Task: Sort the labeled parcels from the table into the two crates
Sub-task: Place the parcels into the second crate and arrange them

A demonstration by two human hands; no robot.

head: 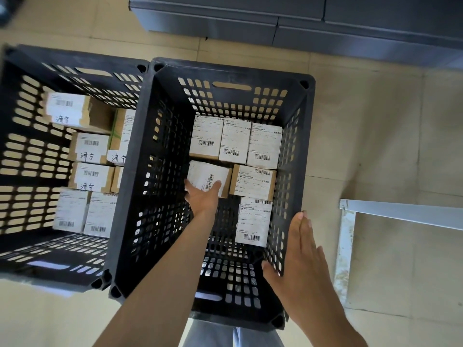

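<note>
From the head camera, two black slatted crates stand side by side on the tiled floor, their rims touching. The left hand reaches deep into the right crate, its fingers and thumb curled round a labelled parcel that sits tilted against the crate's left wall, just beside another parcel. Three more parcels stand in a row along the far wall, and one lies nearer, by the right wall. The right hand lies flat with straight fingers against the outside of the right crate's right wall, thumb hooked over the rim. The left crate holds a batch of parcels, several with handwritten marks. A pale metal desk frame shows at the right.
</note>
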